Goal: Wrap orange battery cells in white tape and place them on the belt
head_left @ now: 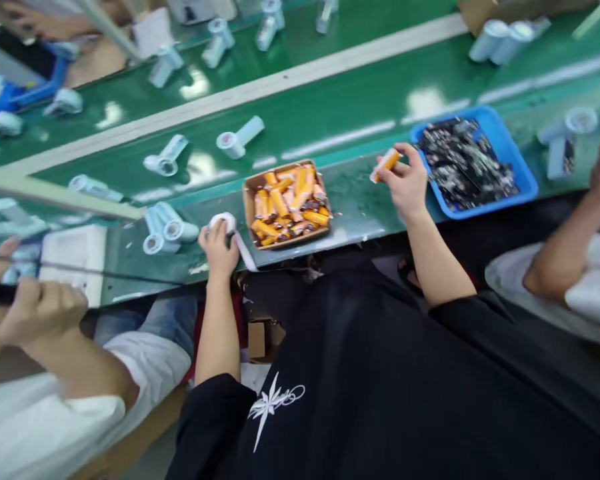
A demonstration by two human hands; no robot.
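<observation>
My right hand (409, 179) pinches an orange cylindrical battery (387, 163) between thumb and fingers, above the bench beside a blue tray (523, 193). My left hand (221, 248) is closed round a white plastic housing (245, 252) with a round head and a straight handle, at the bench's near edge. A small dark piece shows by its fingers; what it is I cannot tell. Between my hands stands a cardboard box (286, 245) full of orange batteries (280, 202). Dark small parts with wires (467, 163) fill the blue tray.
Several pale blue-white housings (240, 138) lie along the green conveyor (340, 107). Two more housings (163, 228) lie left of my left hand. A white tray (75, 257) stands farther left. Co-workers' arms (55, 333) are close on both sides.
</observation>
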